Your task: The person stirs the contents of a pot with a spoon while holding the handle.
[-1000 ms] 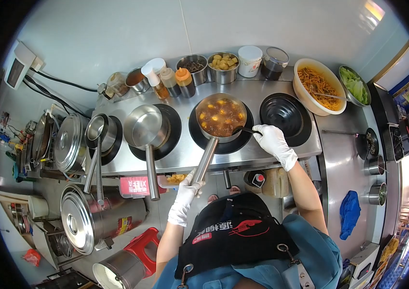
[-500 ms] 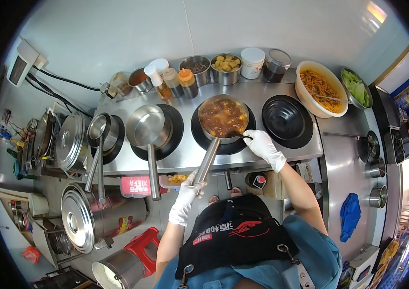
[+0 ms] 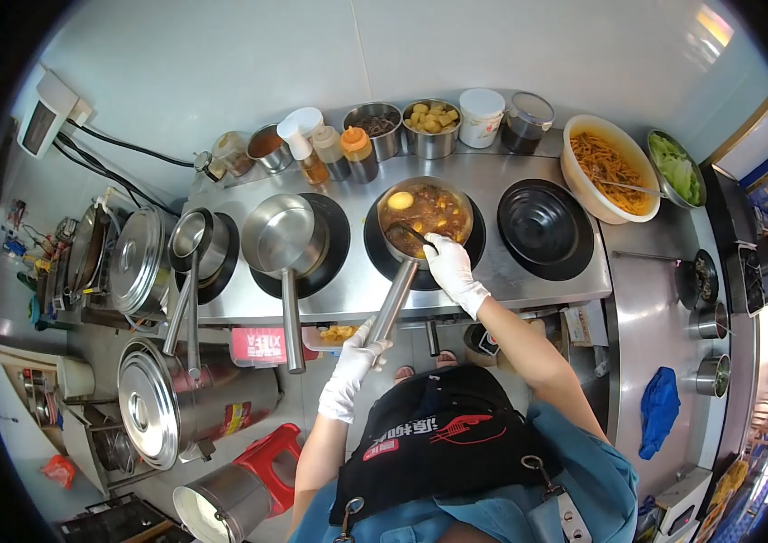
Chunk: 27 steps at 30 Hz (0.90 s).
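Note:
My left hand [image 3: 355, 369], in a white glove, is closed around the long handle [image 3: 393, 303] of a steel saucepan on a black burner. Brown soup [image 3: 438, 213] with chunks fills the pan, and a round yellow piece with a pale edge [image 3: 400, 200], egg-like, shows at its upper left. Gloved as well, my right hand [image 3: 452, 267] grips a black spoon [image 3: 413, 234] just over the near rim. The spoon's head dips into the left side of the soup; its exact shape is partly hidden.
Left of the pan stand an empty saucepan [image 3: 277, 226] and a smaller pot [image 3: 207, 244], handles jutting over the edge. Squeeze bottles [image 3: 358, 156] and filled steel pots [image 3: 432, 131] line the back. A black bowl [image 3: 543, 223] and noodle-like strips in a tub [image 3: 583, 195] are on the right.
My right hand has moved left with the spoon, from the pan's right side toward its middle and left. The yellow round piece now shows in the soup. My left hand keeps its hold.

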Each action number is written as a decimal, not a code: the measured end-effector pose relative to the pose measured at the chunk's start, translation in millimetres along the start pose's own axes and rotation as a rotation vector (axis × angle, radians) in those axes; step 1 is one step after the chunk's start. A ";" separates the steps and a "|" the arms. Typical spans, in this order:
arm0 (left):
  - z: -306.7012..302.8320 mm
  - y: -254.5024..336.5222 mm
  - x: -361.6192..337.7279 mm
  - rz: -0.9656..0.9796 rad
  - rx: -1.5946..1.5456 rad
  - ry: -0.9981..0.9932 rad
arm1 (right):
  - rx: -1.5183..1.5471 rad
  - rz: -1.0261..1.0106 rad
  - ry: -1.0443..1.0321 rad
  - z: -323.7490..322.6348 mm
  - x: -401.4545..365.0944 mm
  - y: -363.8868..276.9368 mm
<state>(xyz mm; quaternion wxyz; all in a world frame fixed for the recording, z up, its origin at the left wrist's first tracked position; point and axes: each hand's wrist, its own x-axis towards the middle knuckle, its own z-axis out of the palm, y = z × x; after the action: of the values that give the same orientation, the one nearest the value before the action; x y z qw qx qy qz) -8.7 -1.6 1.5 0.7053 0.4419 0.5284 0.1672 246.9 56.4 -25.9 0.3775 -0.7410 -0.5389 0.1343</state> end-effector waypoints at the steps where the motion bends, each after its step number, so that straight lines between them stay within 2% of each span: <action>1: -0.5 -1.1 0.6 -0.005 -0.011 -0.007 | 0.015 0.018 -0.015 2.6 4.4 0.4; 7: -1.3 -1.5 2.0 -0.002 -0.028 -0.019 | 0.072 -0.103 0.041 -5.2 16.6 6.5; 13: -1.6 -0.9 1.5 -0.005 -0.022 -0.019 | 0.165 -0.162 0.118 -43.7 20.9 10.8; 20: -2.6 -1.9 2.2 -0.012 -0.049 -0.029 | -0.030 -0.116 -0.029 -118.2 9.7 8.0; 27: -0.5 1.5 1.0 -0.026 -0.026 -0.024 | -0.237 -0.105 -0.138 -149.0 -8.7 7.3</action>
<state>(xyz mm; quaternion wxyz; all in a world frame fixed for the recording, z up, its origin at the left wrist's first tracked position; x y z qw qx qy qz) -8.5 0.1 2.1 0.7192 0.4279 0.5235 0.1598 338.9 -14.2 68.3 0.2560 -0.7401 -0.6137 0.1005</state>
